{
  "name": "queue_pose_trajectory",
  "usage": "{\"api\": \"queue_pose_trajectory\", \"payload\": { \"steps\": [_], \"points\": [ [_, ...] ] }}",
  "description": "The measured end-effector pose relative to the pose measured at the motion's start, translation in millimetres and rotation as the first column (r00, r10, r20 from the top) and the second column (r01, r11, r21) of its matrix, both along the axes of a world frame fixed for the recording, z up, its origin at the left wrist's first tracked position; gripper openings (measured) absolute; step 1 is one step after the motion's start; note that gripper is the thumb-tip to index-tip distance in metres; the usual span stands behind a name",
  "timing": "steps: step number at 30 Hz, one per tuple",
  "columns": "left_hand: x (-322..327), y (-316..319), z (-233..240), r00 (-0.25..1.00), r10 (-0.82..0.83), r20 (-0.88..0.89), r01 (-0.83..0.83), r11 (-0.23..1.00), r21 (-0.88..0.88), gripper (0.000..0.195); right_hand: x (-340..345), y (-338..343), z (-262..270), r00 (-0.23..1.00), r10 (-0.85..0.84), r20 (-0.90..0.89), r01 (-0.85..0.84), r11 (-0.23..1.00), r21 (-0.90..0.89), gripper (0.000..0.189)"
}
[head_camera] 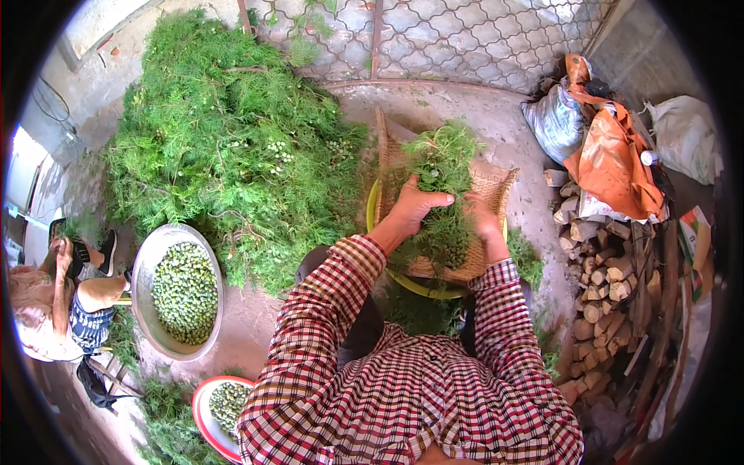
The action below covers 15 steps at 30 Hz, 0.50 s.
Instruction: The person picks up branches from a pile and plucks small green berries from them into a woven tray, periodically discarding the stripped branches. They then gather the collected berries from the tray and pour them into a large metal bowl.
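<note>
A leafy conifer branch [444,157], its foliage scale-like and feathery, is in my left hand [411,206], with the thumb laid across the front of the stem. My right hand [482,218] is at the branch's right side, blurred, and its fingertips are partly lost in the leaves; whether it grips anything is unclear. Under both hands lies a woven wicker scoop basket [488,189] with raised sides. It rests over a yellow tub [427,288], whose rim shows below and at the left. Small green cones [453,253] appear among the greenery at the basket's lower part.
To the left rises a large heap of cut conifer branches [232,133]. Below it stand a metal basin [215,314] of green cones and a red-rimmed basin [203,418]. Another person [58,308] sits at far left. Stacked firewood [601,290] and sacks [616,157] line the right side.
</note>
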<state>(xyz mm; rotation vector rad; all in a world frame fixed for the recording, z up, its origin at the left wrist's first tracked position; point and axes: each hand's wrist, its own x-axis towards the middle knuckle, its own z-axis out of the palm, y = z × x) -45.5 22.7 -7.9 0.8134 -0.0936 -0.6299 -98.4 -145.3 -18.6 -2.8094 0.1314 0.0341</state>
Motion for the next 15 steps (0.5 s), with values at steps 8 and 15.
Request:
{"api": "queue_pose_trajectory", "payload": {
  "steps": [8, 15],
  "points": [
    [3.2, -5.8, 6.3, 0.994, 0.068, 0.089, -0.086, 0.972, 0.220, 0.060, 10.0, 26.3, 65.8, 0.774, -0.269, 0.573, -0.163, 0.790, 0.591, 0.025],
    [4.2, -16.5, -16.6, 0.896, 0.081, 0.436, -0.181, 0.964, 0.194, 0.047, 16.6, 56.7, 78.1, 0.880, 0.129, 0.458, -0.103, 0.991, -0.082, 0.016]
  ]
}}
